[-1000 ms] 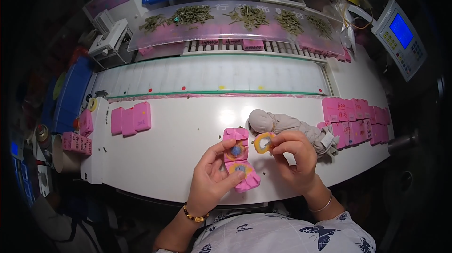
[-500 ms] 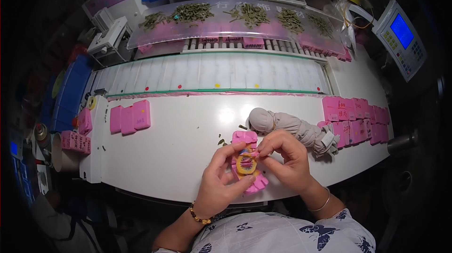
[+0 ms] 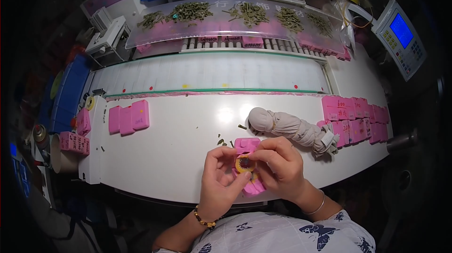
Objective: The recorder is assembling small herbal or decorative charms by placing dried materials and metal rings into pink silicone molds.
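Note:
A pink rubber mould (image 3: 254,186), yellow inside, lies spread open between my hands, low over the white table. My left hand (image 3: 220,173) closes on its left side, thumb across the lower part. My right hand (image 3: 278,163) pinches at the upper right of a yellow ring-shaped part (image 3: 244,164) with a dark, toothed middle. What sits between those right fingertips is too small to make out. Above my fingers sticks out the mould's pink upper end (image 3: 247,144). Small dark green bits (image 3: 221,142) are scattered just beyond my left hand.
A grey cloth bundle (image 3: 294,130) lies beyond my right hand. Pink blocks stand stacked at right (image 3: 346,109) and left (image 3: 129,117). Behind runs a white conveyor (image 3: 207,76) under a clear shelf (image 3: 216,27) with green piles. A control panel (image 3: 400,38) stands far right.
Both hands and the mould have come slightly nearer to me. The mould's middle is bent up more, and my right fingers now pinch at the yellow ring. The conveyor's coloured dots have shifted left.

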Available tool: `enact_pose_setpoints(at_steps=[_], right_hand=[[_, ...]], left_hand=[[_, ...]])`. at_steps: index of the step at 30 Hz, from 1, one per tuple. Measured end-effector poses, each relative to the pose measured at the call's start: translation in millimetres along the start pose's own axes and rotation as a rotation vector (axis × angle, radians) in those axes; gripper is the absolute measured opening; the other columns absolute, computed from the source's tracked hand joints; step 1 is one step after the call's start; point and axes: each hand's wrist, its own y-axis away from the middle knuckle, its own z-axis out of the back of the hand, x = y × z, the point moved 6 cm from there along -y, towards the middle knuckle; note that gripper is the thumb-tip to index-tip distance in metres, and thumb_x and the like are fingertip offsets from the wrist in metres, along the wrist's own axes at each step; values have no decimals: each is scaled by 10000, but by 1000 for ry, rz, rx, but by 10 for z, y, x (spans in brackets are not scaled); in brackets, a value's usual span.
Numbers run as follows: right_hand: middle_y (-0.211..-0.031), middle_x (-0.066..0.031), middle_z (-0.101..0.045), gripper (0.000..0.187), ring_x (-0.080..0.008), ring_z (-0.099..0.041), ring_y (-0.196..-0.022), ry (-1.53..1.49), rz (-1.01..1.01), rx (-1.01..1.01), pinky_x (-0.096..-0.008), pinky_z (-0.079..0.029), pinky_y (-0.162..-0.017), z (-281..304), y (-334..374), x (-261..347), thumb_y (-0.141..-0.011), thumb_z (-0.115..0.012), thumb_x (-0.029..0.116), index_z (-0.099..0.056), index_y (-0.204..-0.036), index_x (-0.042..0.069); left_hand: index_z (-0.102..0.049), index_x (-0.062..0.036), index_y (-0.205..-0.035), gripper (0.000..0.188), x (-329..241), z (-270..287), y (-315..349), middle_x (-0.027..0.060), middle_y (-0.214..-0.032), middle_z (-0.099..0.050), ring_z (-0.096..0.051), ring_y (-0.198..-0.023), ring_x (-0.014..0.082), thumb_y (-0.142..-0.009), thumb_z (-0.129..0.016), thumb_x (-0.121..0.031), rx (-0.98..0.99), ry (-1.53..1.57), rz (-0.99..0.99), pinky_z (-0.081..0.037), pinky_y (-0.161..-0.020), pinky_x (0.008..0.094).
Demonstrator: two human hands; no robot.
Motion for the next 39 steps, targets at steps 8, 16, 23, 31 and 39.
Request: enact_pose_setpoints(at_steps=[8,16,23,31,39], right_hand=[[-892,-110,-562,275,-265,-572,-741,30,-3,47,-350,-479,-631,-7,21,108,-642,-691,-63,-619,-896,12],[-913,-129,-524,243,-253,-547,-792,-44,-105,-47,-321,-458,-668,-28,67,76,-708,-738,-15,-573,-884,15],[-940,-138,-527,241,-216,-541,-830,-452,-374,-72,-295,-449,-724,-199,177,-150,-786,-700,4,-479,-877,27],[-965,-120,-549,233,-151,-540,-861,-681,-518,-55,-270,-447,-763,-269,216,-109,-840,-653,3,-425,-859,43],[-909,-45,-480,242,-91,-475,-841,-953,-568,-108,-226,-412,-781,-281,149,-209,-846,-629,-49,-412,-847,59]], left_hand=[[-381,-10,-1183,367,32,131,11,92,-1093,-510,-535,-1043,136,-879,-571,71,-133,-14,12,-466,-901,251],[-455,49,-1135,306,26,134,-34,120,-1080,-555,-566,-1020,151,-870,-604,73,-124,42,34,-490,-894,267],[-499,56,-1116,252,63,126,-44,117,-1047,-592,-594,-966,145,-885,-599,51,-138,123,10,-511,-858,272],[-515,49,-1103,238,2,157,-47,97,-1004,-610,-594,-930,122,-884,-609,39,-131,65,-53,-507,-828,258],[-462,54,-1195,364,-54,-56,-78,105,-1088,-571,-580,-997,149,-863,-610,80,-42,90,-25,-489,-891,282]])
